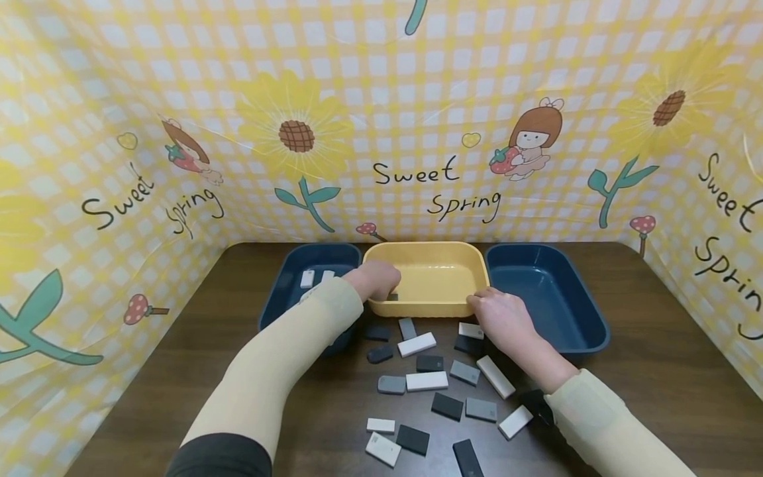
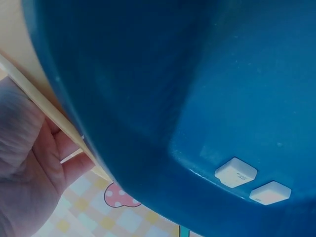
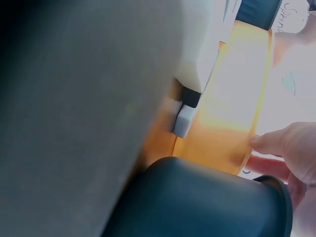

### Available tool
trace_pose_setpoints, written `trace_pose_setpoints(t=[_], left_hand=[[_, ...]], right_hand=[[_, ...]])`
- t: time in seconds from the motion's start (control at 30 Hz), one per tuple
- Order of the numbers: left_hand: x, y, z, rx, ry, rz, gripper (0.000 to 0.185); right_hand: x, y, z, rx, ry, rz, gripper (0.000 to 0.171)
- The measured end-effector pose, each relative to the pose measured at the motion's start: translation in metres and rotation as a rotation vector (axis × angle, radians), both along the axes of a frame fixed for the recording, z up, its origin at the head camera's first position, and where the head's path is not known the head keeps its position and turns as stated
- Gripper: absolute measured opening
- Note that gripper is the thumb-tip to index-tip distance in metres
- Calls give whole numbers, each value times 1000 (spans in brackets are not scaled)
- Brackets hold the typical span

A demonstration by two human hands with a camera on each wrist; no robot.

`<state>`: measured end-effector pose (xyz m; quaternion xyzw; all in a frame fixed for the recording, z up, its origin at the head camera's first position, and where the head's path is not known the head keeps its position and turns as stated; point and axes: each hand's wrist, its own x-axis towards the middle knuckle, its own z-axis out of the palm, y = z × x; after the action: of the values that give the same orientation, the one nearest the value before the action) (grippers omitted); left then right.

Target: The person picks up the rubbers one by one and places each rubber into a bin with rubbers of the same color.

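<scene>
Left hand: the left hand (image 1: 377, 278) is reached over the 9 o'clock corner of the yellow tray (image 1: 471, 262), fingers curled down inside it; a small dark block (image 1: 393, 296) shows just under the fingertips, but whether it is pinched or only touched cannot be told.
Left grip: curled, hold uncertain; in the left wrist view only the palm (image 2: 24, 168) and the tray's edge are seen.
Right hand: the right hand (image 1: 503, 318) lies at the tray's 5 o'clock corner, fingers bent against the rim (image 3: 259, 98); it is judged to be steadying the tray, with no block seen in it.
Dark block: inside the yellow tray, at its 8 o'clock corner, directly beneath the left hand; the left hand is far nearer than the right.
Left bin: the dark blue bin (image 1: 280, 291) at 9 o'clock of the tray holds two white blocks (image 2: 236, 172).
Right bin: a second blue bin (image 1: 587, 311) stands touching the tray at 3 o'clock.
Loose blocks: white, grey and black blocks (image 1: 426, 381) are scattered on the surface (image 1: 667, 371) at 6 o'clock of the tray, long axes pointing every way; the nearest white one (image 1: 471, 330) lies just at 9 o'clock of the right hand.
</scene>
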<state>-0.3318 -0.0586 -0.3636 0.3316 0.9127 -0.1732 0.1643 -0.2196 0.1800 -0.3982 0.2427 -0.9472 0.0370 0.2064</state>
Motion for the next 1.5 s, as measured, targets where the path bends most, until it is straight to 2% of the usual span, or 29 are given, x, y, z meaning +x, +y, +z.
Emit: trace_pose_setpoints(t=[0.2,0.33,0.37,0.47,0.57,0.73,0.83,0.97,1.17,1.33,1.5], left_hand=[[2,-5,0,33,-20,19,18],[2,-11,3,107,-19,28,5],[3,-13,4,127,-2,20,3],[5,-19,7,188,48,21,19],[12,-24,12,233,119,0,24],[31,-27,28,274,187,-33,27],[42,-29,39,298,192,-39,31],[57,-34,45,336,192,-51,32],[84,-42,41,392,161,-69,32],[107,-47,31,363,182,-105,29],[123,-46,17,346,184,-136,26]], right_hand=[[0,-1,0,9,-18,1,11],[0,-2,2,20,-21,-6,11],[0,-2,2,23,-19,-7,11],[-1,-2,2,29,-14,-5,12],[-1,-2,2,29,-14,-3,12],[0,-2,3,28,-20,-2,12],[0,-2,4,30,-20,-4,12],[-1,-2,3,35,-17,-4,11],[-2,-2,2,30,-20,-3,12],[-3,-2,1,27,-18,1,11],[-3,-2,2,30,-17,-4,11]])
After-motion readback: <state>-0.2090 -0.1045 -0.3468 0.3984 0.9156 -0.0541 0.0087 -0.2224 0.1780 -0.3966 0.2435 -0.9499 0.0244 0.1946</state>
